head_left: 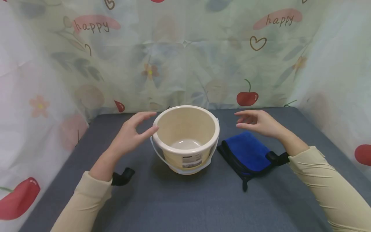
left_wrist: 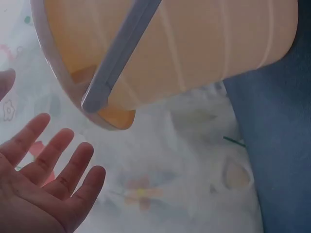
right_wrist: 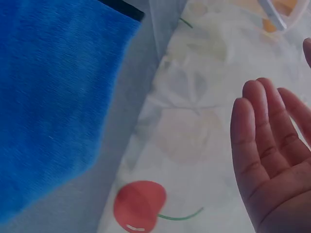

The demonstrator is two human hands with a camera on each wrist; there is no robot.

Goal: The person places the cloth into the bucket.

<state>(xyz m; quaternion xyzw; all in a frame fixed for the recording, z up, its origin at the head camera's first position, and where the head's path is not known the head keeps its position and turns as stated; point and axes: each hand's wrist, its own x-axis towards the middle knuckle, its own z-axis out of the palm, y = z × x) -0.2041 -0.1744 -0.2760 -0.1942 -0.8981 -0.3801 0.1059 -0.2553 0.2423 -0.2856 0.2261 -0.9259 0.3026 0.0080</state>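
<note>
A cream bucket [head_left: 185, 145] stands upright on the dark table, its inside bare, its pale handle [head_left: 157, 154] hanging down across the front. Just left of the rim is my left hand [head_left: 130, 133], fingers spread and holding nothing; in the left wrist view the fingers [left_wrist: 82, 189] are apart below the bucket's rim [left_wrist: 53, 68]. My right hand [head_left: 258, 121] hovers to the right of the bucket, above a folded blue cloth [head_left: 246, 149] with black edging. In the right wrist view its fingers [right_wrist: 267, 121] are extended with nothing in the palm.
The table [head_left: 185, 203] has a dark grey cover. A curtain [head_left: 185, 64] printed with cherries, hearts and flowers hangs behind it and along both sides. A label [head_left: 192, 160] is on the bucket's front. Black straps [head_left: 123, 177] show at both wrists.
</note>
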